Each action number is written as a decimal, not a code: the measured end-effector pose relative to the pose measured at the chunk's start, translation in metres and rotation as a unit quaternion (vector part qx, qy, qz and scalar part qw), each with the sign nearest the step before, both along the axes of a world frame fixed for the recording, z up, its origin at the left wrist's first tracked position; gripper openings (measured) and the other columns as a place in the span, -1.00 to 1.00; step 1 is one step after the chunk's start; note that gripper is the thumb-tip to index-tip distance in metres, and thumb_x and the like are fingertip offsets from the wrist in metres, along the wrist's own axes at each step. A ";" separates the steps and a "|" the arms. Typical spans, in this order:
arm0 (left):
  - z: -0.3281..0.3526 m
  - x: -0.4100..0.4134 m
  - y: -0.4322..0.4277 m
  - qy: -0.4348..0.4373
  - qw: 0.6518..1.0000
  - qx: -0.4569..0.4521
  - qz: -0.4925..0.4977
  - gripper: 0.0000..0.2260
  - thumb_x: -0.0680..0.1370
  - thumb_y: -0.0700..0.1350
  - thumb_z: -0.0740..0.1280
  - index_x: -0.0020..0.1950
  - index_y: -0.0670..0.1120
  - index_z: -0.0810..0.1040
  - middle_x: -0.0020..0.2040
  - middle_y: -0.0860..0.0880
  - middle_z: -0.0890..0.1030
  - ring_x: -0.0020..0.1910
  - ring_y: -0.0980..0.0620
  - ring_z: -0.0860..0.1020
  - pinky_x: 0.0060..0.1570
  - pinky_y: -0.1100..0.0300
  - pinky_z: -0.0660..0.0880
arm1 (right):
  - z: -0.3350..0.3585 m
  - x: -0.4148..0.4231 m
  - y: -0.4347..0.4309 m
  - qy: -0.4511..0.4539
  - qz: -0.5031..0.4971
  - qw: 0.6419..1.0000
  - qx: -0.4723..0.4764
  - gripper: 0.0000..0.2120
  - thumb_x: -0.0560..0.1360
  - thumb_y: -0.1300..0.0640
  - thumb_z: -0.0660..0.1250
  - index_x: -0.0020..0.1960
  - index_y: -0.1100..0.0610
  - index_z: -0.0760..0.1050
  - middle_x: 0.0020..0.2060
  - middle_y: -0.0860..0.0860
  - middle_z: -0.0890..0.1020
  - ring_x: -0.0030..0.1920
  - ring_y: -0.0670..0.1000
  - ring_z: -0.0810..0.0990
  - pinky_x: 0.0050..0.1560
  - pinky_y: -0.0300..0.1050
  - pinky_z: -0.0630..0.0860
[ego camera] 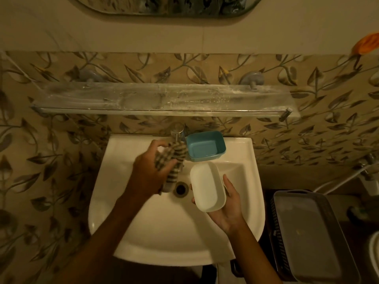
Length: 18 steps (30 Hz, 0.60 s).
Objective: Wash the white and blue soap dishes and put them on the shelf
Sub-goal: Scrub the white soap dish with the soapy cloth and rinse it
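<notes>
Two soap dishes: my right hand (pixel 229 208) cups the white dish (pixel 207 186) over the sink (pixel 164 232), the blue dish (pixel 205 147) sits on its back rim, my left hand (pixel 146 173) grips one striped cloth (pixel 174 160).

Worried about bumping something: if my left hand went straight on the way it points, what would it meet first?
Probably the tap, just beyond the striped cloth the left hand grips; depth is unclear.

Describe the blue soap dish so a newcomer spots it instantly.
Find the white sink under the glass shelf. On its back ledge, just right of the chrome tap, sits the blue soap dish, open side up. Its neighbour, the white soap dish, is in the right hand over the basin.
</notes>
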<state>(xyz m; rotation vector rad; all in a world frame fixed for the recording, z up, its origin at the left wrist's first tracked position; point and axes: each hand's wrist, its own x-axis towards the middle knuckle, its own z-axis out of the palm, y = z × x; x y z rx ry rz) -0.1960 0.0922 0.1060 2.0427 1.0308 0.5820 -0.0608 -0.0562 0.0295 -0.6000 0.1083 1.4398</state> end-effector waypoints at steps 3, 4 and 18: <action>-0.006 0.011 -0.024 0.069 0.996 0.050 -0.029 -0.81 0.55 0.00 0.27 0.14 0.02 0.42 0.01 -0.02 0.59 -0.07 0.06 0.59 -0.05 0.06 0.60 | 0.008 -0.013 0.000 -0.036 0.008 0.999 -0.019 -0.52 0.45 -0.14 0.32 0.23 0.14 0.56 0.14 0.21 0.61 0.06 0.20 0.61 0.01 0.12 0.50; -0.012 0.014 -0.029 0.091 0.994 0.063 -0.025 -0.76 0.56 0.02 0.25 0.19 -0.02 0.45 0.13 -0.07 0.56 0.03 0.01 0.56 0.05 0.03 0.56 | 0.009 -0.016 0.000 -0.046 0.005 0.999 -0.025 -0.55 0.46 -0.14 0.31 0.21 0.13 0.58 0.13 0.20 0.62 0.07 0.19 0.60 0.05 0.13 0.50; -0.025 -0.003 -0.106 0.134 0.925 0.176 -0.309 -0.60 0.35 -0.35 0.43 0.14 -0.03 0.60 0.14 -0.07 0.58 0.11 -0.07 0.52 -0.07 0.00 0.60 | 0.018 -0.025 -0.029 -0.047 -0.016 0.997 -0.063 -0.54 0.54 -0.09 0.18 0.23 0.23 0.52 0.00 0.24 0.66 0.00 0.16 0.65 0.08 0.05 0.59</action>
